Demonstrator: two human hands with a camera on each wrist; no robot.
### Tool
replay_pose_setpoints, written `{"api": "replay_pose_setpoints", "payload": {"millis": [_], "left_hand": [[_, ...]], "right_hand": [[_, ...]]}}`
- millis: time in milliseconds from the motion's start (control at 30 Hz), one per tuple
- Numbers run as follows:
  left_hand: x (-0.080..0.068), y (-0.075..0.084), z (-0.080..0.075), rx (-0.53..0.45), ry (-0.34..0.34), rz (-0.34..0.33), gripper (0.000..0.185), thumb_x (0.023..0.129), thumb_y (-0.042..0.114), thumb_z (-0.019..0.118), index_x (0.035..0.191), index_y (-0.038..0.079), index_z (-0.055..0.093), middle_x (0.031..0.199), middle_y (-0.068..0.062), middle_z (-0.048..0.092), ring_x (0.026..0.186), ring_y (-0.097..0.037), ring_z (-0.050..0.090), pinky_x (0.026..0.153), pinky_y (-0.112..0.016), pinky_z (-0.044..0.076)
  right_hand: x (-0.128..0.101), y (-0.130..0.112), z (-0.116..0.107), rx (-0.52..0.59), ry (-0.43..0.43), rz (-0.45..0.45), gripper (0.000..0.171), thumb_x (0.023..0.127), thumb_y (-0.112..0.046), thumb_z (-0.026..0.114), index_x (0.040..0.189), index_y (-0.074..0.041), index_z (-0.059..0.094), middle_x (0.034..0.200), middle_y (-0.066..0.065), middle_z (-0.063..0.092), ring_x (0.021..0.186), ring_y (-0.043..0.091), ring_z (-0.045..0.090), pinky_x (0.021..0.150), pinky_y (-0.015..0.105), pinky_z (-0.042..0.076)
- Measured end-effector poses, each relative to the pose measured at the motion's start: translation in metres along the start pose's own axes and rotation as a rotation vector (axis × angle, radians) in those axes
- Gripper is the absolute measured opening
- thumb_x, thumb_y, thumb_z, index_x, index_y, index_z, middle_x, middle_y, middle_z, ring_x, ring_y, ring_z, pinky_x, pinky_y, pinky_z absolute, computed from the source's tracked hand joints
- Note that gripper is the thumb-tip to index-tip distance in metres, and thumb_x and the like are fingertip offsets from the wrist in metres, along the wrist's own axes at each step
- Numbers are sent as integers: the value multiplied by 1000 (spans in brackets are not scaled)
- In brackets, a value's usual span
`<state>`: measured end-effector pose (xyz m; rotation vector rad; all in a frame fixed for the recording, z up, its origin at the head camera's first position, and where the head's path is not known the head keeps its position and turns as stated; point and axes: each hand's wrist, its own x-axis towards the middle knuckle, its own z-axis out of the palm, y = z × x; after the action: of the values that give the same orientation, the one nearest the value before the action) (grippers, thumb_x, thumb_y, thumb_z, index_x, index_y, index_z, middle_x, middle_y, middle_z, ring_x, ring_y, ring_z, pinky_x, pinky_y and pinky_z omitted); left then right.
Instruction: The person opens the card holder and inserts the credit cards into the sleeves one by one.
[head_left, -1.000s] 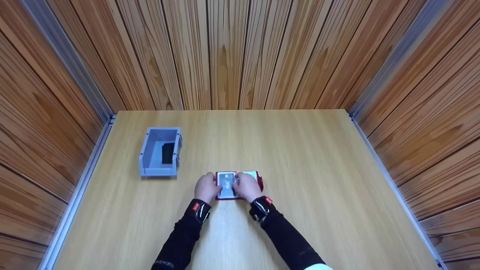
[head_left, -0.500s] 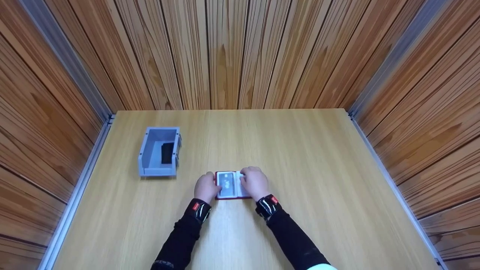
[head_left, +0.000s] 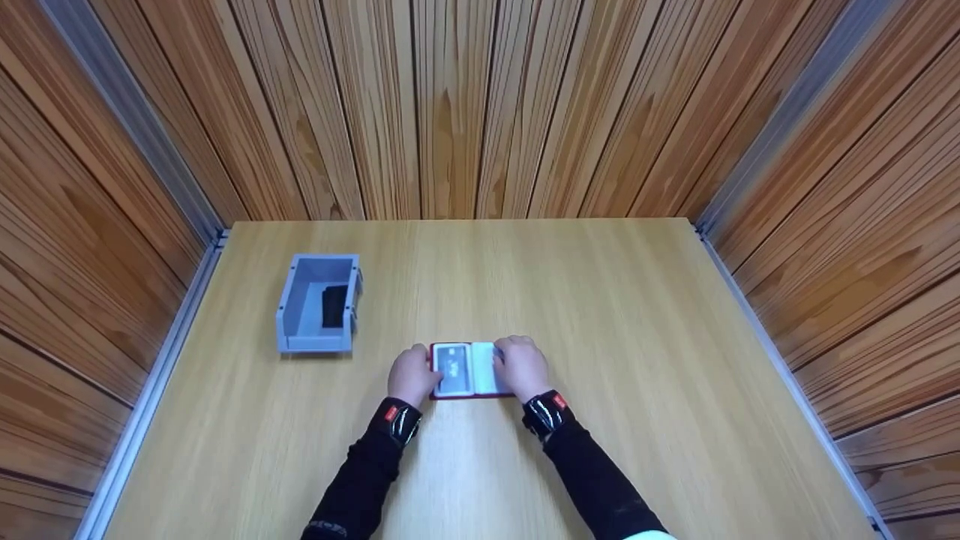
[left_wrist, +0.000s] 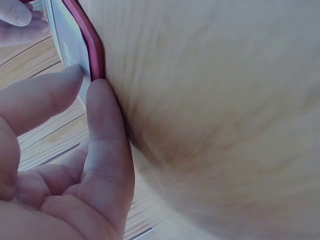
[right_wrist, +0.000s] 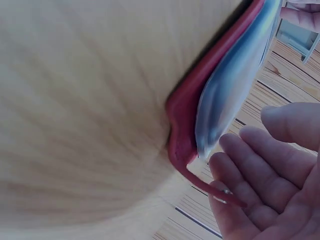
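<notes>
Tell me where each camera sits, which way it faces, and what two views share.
Head: worn on the head, facing forward and down at the table, blue bin and open red case; left hand, right hand and dark sleeves show.
Left wrist: on that wrist, looking past its hand at the case; right hand shows top left.
Right wrist: on that wrist, looking past its hand at the case; left hand shows top right.
Wrist views share the case and both hands.
</notes>
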<state>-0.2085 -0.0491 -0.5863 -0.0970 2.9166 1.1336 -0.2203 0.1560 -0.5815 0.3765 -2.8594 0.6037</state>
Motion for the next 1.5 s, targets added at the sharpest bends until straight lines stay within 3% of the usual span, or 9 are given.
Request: {"api": "replay_pose_setpoints", "payload": {"millis": [567,933,1500], "left_hand": [[-1,1,0,-13,-15,-18,31,72,7,84,94,-3,64,80,-10,62,76,-28,59,74,-44,49],[0,-3,1,-18,6,19,30,71,7,84,89,-2,62,75,-8,59,71,-26,56,69,-43,48],[1,-3,2,-27,-2,1,28,73,6,83,90,-3,62,77,-7,59,71,-25,56,69,-42,47]], "right_hand": [[-2,3,2,-41,18,-46,16,84,-8,73,98,0,73,94,13,70,91,32,64,81,43,52],[-4,5,3,-56,76,-122,6,81,-6,74,86,-3,72,84,11,69,82,31,64,74,42,52],[-5,8,4,-58,42,-168,13,82,2,69,93,-2,75,86,11,71,80,29,65,74,40,53]]}}
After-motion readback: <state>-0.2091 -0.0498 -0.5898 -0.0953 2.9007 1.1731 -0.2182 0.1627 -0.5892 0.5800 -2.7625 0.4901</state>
